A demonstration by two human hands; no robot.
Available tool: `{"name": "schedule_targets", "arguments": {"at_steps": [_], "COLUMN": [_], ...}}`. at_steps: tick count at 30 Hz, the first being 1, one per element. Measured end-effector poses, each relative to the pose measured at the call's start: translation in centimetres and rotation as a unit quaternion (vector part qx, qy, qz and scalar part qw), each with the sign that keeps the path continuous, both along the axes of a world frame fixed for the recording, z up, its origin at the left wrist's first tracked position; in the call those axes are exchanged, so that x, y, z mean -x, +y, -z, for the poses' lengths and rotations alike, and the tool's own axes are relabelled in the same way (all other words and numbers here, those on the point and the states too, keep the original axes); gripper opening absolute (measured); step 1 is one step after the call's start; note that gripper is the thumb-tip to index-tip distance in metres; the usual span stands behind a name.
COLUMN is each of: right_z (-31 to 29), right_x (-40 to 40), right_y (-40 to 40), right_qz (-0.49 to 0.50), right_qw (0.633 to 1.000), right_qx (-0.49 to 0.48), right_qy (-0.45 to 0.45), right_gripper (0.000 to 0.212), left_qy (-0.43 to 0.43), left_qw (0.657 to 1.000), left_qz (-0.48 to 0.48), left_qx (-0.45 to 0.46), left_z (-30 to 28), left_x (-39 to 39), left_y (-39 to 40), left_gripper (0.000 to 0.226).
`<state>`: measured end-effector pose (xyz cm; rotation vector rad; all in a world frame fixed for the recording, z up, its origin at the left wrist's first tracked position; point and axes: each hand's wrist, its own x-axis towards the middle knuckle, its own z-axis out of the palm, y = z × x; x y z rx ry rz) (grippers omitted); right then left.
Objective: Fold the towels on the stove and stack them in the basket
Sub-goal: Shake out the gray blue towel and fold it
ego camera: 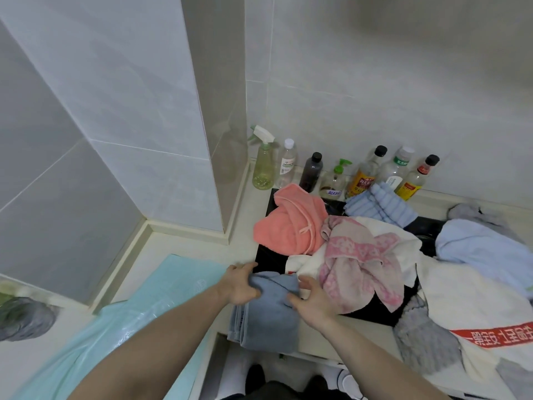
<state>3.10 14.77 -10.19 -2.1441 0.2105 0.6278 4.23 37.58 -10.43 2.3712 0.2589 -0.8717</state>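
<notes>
**Kitchen counter: grey towel in both hands**

Grey-tiled walls enclose a pale counter [184, 243] carrying a black stove [265, 252] heaped with towels. Writing: a white towel [467, 298] bears a red band with white Chinese characters, upside down to the camera; bottles [363, 177] along the back wall carry yellow and red labels, too small to read. A coral towel [291, 223] and a pink patterned towel [357, 261] lie on the stove. The grey towel [268, 316], folded, hangs over the counter's front edge. Left hand [239, 284] grips its upper left corner, fingers curled over the cloth. Right hand [313, 298] pinches its right edge, thumb on top.
</notes>
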Motion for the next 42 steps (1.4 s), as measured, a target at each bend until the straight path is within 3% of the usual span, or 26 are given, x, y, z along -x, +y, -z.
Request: {"name": "schedule_targets", "arguments": {"at_steps": [4,11,13,17,21,22,25,32,38,42], "right_z": [-0.4,-0.3,-0.3,0.3,0.8,0.5,0.0,-1.1,-1.2,-0.6], "right_x": [-1.2,-1.7,-1.6,-1.2,-0.9,-0.8,-0.6,-0.8,-1.0,-0.8], "right_y": [0.5,0.7,0.4,-0.5,-1.4,-1.4,-1.6,-2.2,-2.6,-2.8], "right_qz": [-0.049,-0.071,-0.071,-0.054,-0.056,-0.048,-0.027,0.041,0.069,0.068], "right_qw": [0.999,0.997,0.997,0.998,0.998,0.998,0.998,0.991,0.981,0.978], "right_qx": [0.016,0.013,0.013,0.02,0.011,0.003,-0.027,-0.122,-0.176,-0.195], "right_qy": [-0.004,0.012,0.021,0.041,0.039,0.039,0.042,0.041,0.038,0.033], "right_gripper": [0.021,0.011,0.018,0.014,0.02,0.018,0.012,0.016,0.034,0.032], "left_qy": [0.044,0.063,0.055,0.031,0.028,0.023,-0.033,-0.261,-0.272,-0.216], "left_qw": [0.998,0.997,0.998,0.999,0.997,0.998,0.991,0.959,0.956,0.973], "left_qz": [0.029,0.049,0.04,0.019,0.003,0.026,0.124,0.095,0.081,-0.013], "left_qx": [-0.044,-0.013,0.009,0.039,0.074,0.058,-0.025,-0.054,-0.07,0.078], "left_z": [-0.1,-0.3,-0.4,-0.5,-0.9,-0.8,-0.8,-0.3,-1.1,-0.3], "left_x": [-1.3,-1.0,-0.6,-0.1,-0.3,-0.5,-0.6,0.0,0.7,1.5], "left_y": [-0.1,-0.1,0.2,0.5,-0.4,-0.6,-1.0,-1.0,-1.8,-1.8], "left_gripper": [0.09,0.039,0.029,0.036,0.07,0.065,0.02,0.014,0.013,0.011]}}
